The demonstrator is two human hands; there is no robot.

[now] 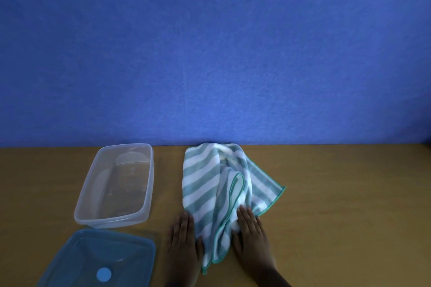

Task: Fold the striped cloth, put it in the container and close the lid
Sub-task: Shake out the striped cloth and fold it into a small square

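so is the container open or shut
Open: the container has no lid on and shows empty; the blue lid lies flat on the table nearer the camera.

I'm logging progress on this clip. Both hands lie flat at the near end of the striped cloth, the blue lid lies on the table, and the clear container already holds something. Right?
Not quite. The head view shows the clear container empty. The rest stands: the left hand and right hand lie flat at the near end of the striped cloth, and the blue lid lies on the table.
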